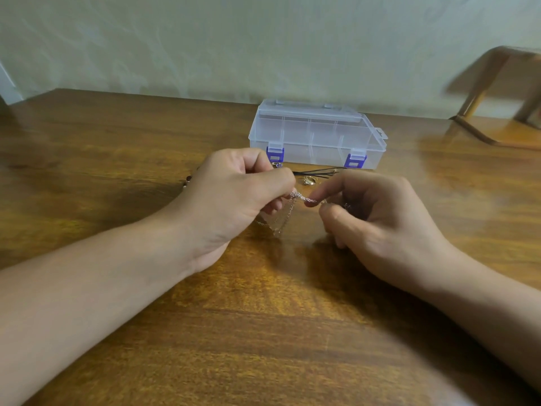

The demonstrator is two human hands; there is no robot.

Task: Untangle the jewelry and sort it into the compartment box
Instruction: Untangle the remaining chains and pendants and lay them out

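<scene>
Pinched between curled thumb and forefinger of the left hand [237,194]: one end of a twisted knot in a thin silver chain [301,197]. Gripped at the knot's other end by the fingertips [314,196] of the right hand [377,221], remaining fingers folded loosely into the palm. Both hands close together, nearly touching, raised slightly above the wooden table [263,317]. Short bright braid of links stretched between the two pinches; below it, finer strands hanging in slack loops down to the tabletop, blurred and hard to count. Just beyond the hands, lying on the table: a black cord [317,171] and a small gold piece [308,180], details too small to tell. At the left hand's far left edge, a few dark red beads [187,180] peeking out. Farther back, near the table's far edge, a clear plastic compartment box [317,133], lid down, two blue latches on its near side, dividers visible through the lid. Far right, a blurred wooden stand [497,92].
</scene>
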